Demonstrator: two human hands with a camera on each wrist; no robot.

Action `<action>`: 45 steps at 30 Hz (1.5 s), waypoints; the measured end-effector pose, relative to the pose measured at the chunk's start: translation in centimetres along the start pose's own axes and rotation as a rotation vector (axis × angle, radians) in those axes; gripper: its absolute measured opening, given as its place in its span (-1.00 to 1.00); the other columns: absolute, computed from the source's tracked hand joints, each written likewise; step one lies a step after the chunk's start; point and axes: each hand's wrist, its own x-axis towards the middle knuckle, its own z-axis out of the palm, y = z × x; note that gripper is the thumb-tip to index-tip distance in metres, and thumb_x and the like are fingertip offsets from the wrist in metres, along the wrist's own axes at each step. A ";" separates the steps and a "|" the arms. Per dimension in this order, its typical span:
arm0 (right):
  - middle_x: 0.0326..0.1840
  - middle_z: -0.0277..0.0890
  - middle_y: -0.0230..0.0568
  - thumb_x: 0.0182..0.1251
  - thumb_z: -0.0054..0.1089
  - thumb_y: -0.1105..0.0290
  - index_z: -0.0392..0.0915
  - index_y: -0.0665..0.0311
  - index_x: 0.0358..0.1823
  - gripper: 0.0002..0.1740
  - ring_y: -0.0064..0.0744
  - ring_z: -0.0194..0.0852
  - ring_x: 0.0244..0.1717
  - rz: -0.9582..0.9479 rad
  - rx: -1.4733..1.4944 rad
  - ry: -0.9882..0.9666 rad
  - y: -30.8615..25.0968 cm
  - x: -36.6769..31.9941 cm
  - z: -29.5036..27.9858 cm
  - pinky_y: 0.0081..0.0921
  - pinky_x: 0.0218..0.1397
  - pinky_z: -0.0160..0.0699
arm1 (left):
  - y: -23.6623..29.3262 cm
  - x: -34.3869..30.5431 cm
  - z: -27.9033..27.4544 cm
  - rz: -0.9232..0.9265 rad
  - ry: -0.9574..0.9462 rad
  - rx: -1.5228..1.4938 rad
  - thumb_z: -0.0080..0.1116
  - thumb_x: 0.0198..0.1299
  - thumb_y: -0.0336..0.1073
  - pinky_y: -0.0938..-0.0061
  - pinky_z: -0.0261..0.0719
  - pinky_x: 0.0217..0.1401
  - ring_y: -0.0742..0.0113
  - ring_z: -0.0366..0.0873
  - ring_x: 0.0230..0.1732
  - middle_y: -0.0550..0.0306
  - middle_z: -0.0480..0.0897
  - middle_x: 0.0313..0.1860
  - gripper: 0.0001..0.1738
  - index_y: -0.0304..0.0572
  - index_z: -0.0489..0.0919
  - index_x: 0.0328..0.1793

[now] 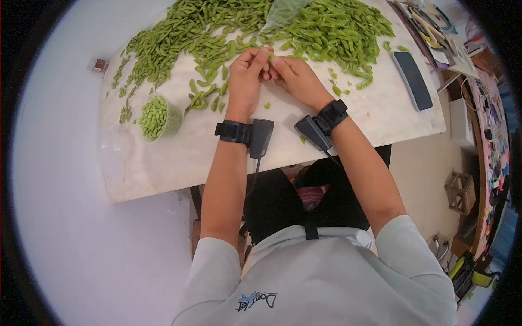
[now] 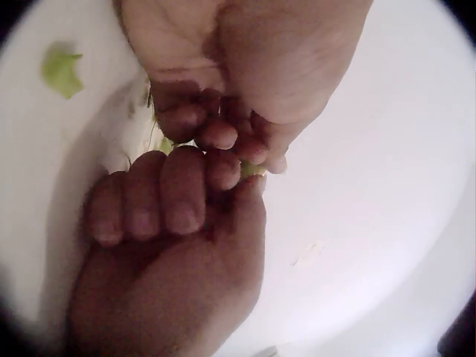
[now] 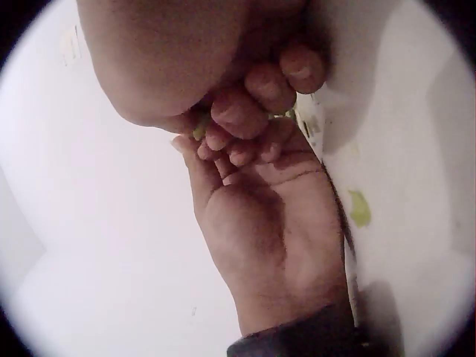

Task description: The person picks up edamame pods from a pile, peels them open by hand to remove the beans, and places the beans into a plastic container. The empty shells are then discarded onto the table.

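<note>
Both hands meet over the near side of the pile, fingertips together on a green soybean pod (image 1: 271, 54). My left hand (image 1: 246, 81) pinches one end of it between thumb and fingers. From the other side, my right hand (image 1: 300, 80) grips the pod with its thumb and curled fingers. In the left wrist view only a small green bit of the pod (image 2: 253, 170) shows between the fingertips. The right wrist view shows a sliver of the pod (image 3: 201, 126) by the right thumb; the rest is hidden by the fingers.
A clear cup of shelled beans (image 1: 154, 117) stands at the left. Darker pods (image 1: 157, 49) spread at the back left, brighter green ones (image 1: 337, 32) at the back right, with a clear plastic bag (image 1: 283, 13) between. A phone (image 1: 412, 80) lies near the table's right edge.
</note>
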 end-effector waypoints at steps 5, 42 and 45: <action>-0.68 0.22 -0.51 0.47 -0.12 0.17 0.43 0.29 -0.47 -0.60 -0.75 0.07 -0.69 0.061 0.025 0.062 -0.6 -0.2 -0.1 -0.71 -0.66 0.04 | -0.3 0.1 0.2 0.049 0.031 0.003 0.11 0.29 -0.29 0.70 0.32 -0.45 0.59 0.38 -0.50 0.30 0.51 -0.49 -0.76 -0.33 0.56 -0.06; -0.61 0.39 -0.24 0.34 -0.02 0.19 0.48 0.42 -0.42 -0.62 -0.51 0.23 -0.61 0.086 -0.180 0.214 0.0 0.2 -1.2 -0.51 -0.48 0.26 | 0.6 -0.5 0.0 0.408 0.125 0.738 0.33 -0.02 -0.54 0.69 0.39 -0.28 0.53 0.42 -0.37 0.20 0.62 -0.26 -0.77 -0.30 0.68 -0.18; -0.62 0.36 -0.16 0.35 -0.01 0.15 0.45 0.44 -0.44 -0.58 -0.47 0.21 -0.59 0.088 -0.250 0.193 0.0 0.2 -1.1 -0.48 -0.47 0.24 | 0.5 -0.5 0.1 0.425 0.093 0.751 0.32 -0.01 -0.51 0.63 0.37 -0.36 0.52 0.39 -0.45 0.23 0.56 -0.40 -0.81 -0.29 0.68 -0.21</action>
